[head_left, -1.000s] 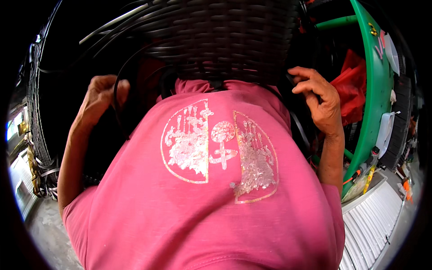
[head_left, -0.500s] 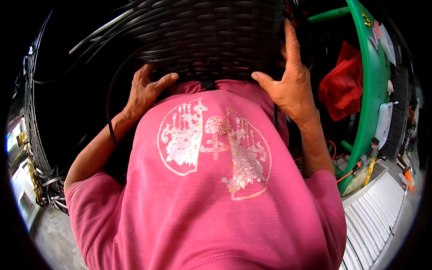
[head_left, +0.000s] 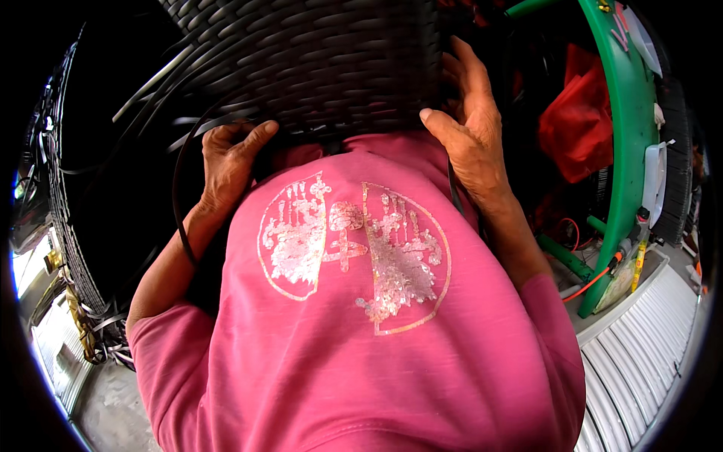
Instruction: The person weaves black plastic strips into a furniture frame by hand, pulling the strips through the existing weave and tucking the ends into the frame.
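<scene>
A dark woven panel [head_left: 331, 64] of flat plastic strips stands over my lap, its lower edge near my pink shirt. My left hand [head_left: 230, 162] is at its lower left, fingers curled and thumb laid toward the panel; what they close on is hidden. Loose strips [head_left: 154, 83], one paler, fan out from the panel's left side, and a thin dark strip [head_left: 181, 203] loops down past my left wrist. My right hand [head_left: 474, 128] is at the right edge, thumb and forefinger apart, the other fingers partly behind. A dark strip [head_left: 454, 188] hangs below its thumb.
At the right stands a green plastic frame [head_left: 621, 151], with a red cloth or bag [head_left: 580, 120] inside it. An orange-and-yellow tool [head_left: 639, 264] is near its lower end. Ribbed pale panels [head_left: 640, 346] are at lower right. Bundled dark strips [head_left: 64, 196] stand at far left.
The panel has shifted left and turned slightly, with more of its weave in view. My right hand has moved left along with it; my left hand has moved slightly left, fingers more curled.
</scene>
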